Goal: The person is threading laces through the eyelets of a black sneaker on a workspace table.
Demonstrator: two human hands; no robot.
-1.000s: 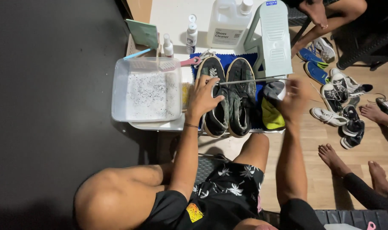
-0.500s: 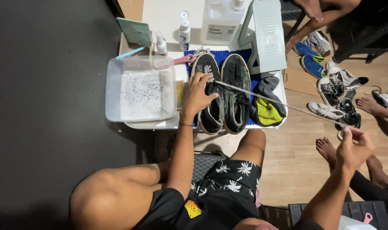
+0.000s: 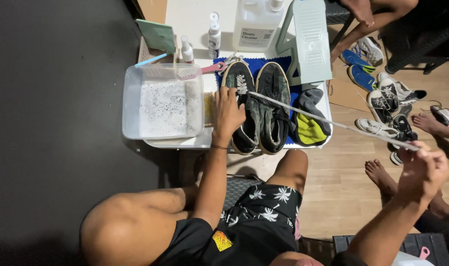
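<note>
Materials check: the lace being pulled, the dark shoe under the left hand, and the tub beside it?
Lace: flat woven textile, whitish, matte; stretched taut and thin.
Dark shoe: looks like canvas upper, faded, with pale rubber-like sole edge.
Tub: translucent plastic, glossy walls, speckled foamy liquid inside.

Taut white lace (image 3: 328,120), dark shoe (image 3: 244,106)

White table (image 3: 195,17) under blue mat (image 3: 297,93)
</note>
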